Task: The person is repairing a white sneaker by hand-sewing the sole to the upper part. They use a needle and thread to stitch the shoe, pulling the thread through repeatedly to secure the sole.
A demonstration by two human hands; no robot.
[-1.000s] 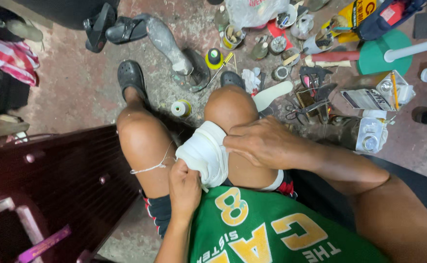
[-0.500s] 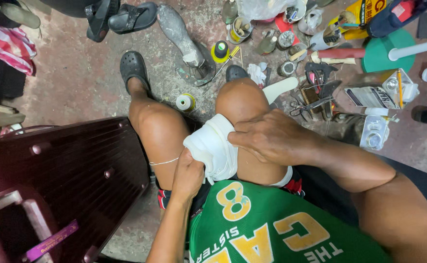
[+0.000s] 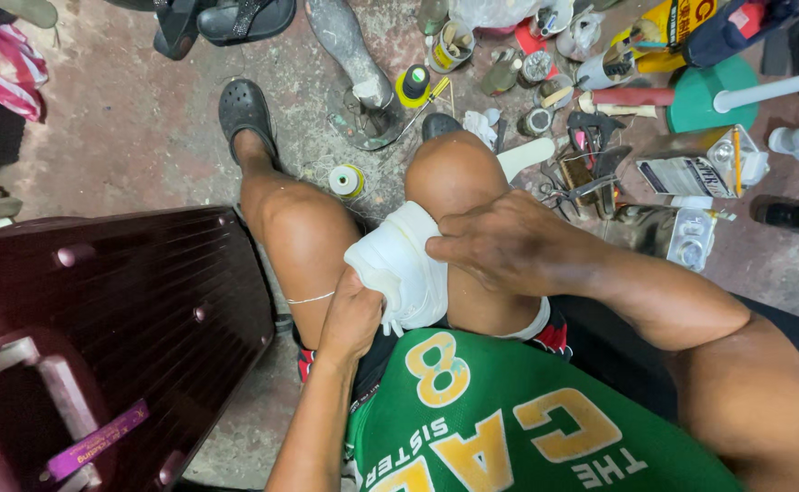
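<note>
left hand (image 3: 352,314): we see it clamped on the white soft shoe (image 3: 399,264), lower edge
right hand (image 3: 500,241): pressed flat on it
shoe: wedged between our knees
risk: loose pinch, could slip to the floor

The white shoe (image 3: 399,264) lies on the right thigh, between the two knees; the left hand (image 3: 352,314) grips it from below, at the end nearest the body; the right hand (image 3: 504,244) rests on its right side, over the thigh; the suitcase (image 3: 99,319) lies on the floor to the left of the left leg, just beside it; the spool of thread (image 3: 347,180) stands on the floor between the legs, ahead of the knees; the metal shoe last (image 3: 354,64) stands farther ahead; the clutter of tools (image 3: 591,169) spreads on the floor to the right of the right knee; the sandals (image 3: 222,20) lie at the far edge, ahead of the left foot.
</note>
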